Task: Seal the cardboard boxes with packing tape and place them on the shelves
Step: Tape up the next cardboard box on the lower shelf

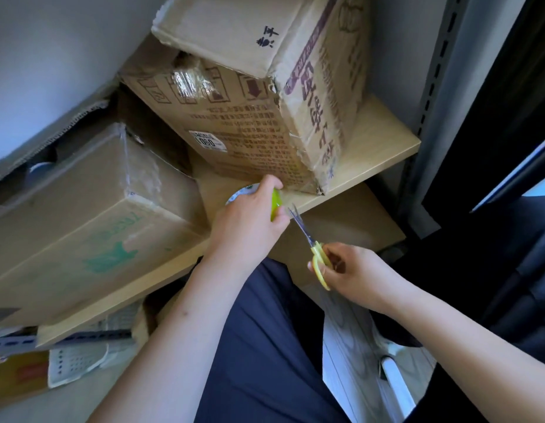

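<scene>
My left hand (253, 218) grips a roll of packing tape (242, 192) with a green dispenser part, held at the front edge of a light wooden shelf (381, 141). Yellow-handled scissors (314, 248) are held in my right hand (353, 270), their blades pointing up toward the tape beside my left hand. A tall printed cardboard box (250, 123) stands on the shelf just behind the tape, with another box (234, 32) stacked on top. To the left lies a taped box (82, 215) with green print.
A grey slotted upright (433, 87) frames the shelf on the right, with dark furniture beyond it. Below the shelf another cardboard box (341, 227) sits, and papers and a metal bracket (82, 337) lie lower left. My dark-clothed legs fill the bottom middle.
</scene>
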A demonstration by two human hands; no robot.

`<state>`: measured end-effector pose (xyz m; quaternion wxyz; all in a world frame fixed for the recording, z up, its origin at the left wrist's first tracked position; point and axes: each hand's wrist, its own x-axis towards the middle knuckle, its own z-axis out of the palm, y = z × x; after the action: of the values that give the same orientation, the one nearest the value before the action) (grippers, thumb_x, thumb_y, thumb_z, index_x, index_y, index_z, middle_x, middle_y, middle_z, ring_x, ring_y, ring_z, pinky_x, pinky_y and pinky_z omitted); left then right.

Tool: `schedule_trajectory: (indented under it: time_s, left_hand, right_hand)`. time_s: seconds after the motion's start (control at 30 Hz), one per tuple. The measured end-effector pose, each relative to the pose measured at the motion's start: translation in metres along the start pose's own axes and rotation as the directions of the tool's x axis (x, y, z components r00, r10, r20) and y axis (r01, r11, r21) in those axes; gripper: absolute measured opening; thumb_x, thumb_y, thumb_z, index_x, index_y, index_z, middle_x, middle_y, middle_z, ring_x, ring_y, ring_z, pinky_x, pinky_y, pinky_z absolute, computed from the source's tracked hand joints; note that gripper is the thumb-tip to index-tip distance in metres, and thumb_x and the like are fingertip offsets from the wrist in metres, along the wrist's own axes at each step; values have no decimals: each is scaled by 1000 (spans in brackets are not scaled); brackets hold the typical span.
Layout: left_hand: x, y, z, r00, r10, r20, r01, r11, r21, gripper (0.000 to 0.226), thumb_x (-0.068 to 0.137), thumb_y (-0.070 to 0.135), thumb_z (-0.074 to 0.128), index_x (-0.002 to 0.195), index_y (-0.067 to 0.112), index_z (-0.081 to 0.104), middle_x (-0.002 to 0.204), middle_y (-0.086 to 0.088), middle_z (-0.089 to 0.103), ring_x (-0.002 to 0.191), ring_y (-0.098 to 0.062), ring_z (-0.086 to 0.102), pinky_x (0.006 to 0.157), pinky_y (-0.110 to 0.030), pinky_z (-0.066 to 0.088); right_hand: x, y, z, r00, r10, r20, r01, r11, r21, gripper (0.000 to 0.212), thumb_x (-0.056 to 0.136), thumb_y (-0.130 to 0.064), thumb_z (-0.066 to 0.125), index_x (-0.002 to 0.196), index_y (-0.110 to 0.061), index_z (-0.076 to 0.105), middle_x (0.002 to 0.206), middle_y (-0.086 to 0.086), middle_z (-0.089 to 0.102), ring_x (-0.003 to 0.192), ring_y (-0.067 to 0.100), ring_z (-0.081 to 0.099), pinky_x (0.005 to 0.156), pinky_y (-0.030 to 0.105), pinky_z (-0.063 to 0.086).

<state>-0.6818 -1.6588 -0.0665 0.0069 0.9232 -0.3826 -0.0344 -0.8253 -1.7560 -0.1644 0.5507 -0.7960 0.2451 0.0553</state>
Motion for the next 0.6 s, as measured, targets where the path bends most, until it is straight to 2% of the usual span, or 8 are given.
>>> schedule_trajectory:
  time_s: [0.07,0.13,0.23,0.33,0.43,0.6]
  left_hand:
    - [2,1,-6,1000,6,26,-6,1000,25,23,97,36,49,120,31,45,79,3,50,73,-25,42,63,-32,35]
    - [3,0,-11,1000,24,20,-25,998,52,17,97,35,49,114,31,48,77,3,51,72,-26,43,63,-33,38]
    - [6,-1,-16,999,35,15,-36,997,70,9,98,36,47,106,33,49,77,4,53,71,-26,45,63,-33,37]
    - [9,-1,-19,998,67,1,-67,992,108,8,99,37,46,104,32,50,68,8,44,69,-24,45,62,-32,37]
    - [12,0,-23,996,88,-15,-86,988,129,9,99,37,46,104,31,52,73,9,46,71,-27,49,64,-33,40]
    - [14,-1,-22,996,86,-21,-82,986,144,13,99,36,47,109,31,54,79,7,49,85,-31,62,67,-33,42]
  right_hand:
    - [5,0,-4,999,-18,44,18,1000,17,22,88,-50,65,79,-30,60,68,-17,62,61,-1,55,56,8,41]
    - [12,-2,-6,996,-11,85,7,999,51,34,84,-59,66,85,-25,63,72,-11,61,59,1,52,55,10,40]
    - [24,-2,-5,993,-16,118,-2,989,149,42,81,-64,63,91,-23,64,78,-8,60,68,7,53,65,19,43]
    - [29,0,-3,991,-20,134,-19,959,284,41,81,-66,60,95,-28,65,84,-9,61,70,1,52,71,20,41]
    - [31,0,0,989,-48,141,-9,925,380,45,74,-71,57,97,-34,68,95,-5,65,73,-3,53,74,19,40]
    - [36,-4,1,993,-75,86,21,860,510,42,70,-64,65,100,-35,74,106,2,70,91,13,61,88,29,49]
